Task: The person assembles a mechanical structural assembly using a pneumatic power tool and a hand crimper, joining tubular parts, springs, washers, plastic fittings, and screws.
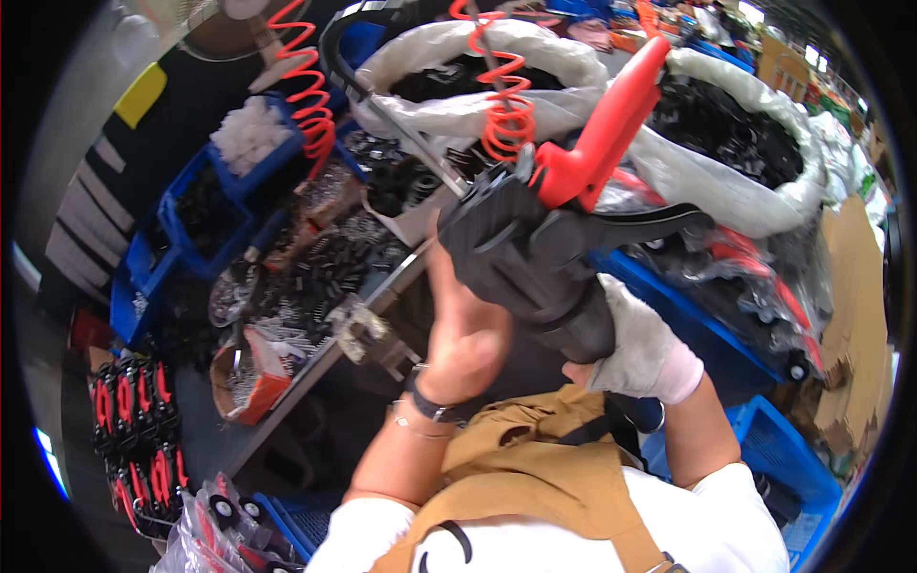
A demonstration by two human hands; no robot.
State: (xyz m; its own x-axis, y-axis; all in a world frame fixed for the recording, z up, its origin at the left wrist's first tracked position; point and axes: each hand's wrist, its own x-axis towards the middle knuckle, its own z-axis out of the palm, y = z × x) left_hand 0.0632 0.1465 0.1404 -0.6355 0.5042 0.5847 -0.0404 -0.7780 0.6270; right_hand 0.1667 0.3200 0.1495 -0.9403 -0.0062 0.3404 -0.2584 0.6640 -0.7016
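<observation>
In front of me is a large black hand tool [530, 253] with a red handle [607, 129] and a long black lever [659, 222]. A metal bar [415, 143] runs up and left from its body to a curved black end. My right hand [635, 339], in a whitish glove with bare fingertips, grips the rounded lower end of the black body. My bare left hand [468, 329], with a dark wristband, is at the left side of the body. It is smeared by motion and its fingers are partly hidden behind the tool.
A workbench on the left carries loose springs and small metal parts [344, 253], blue bins [205, 215] and an orange-white box [250, 377]. Red coiled hoses [310, 91] hang above. White sacks [487, 57] of black parts stand beyond; a blue crate [778, 458] is at right.
</observation>
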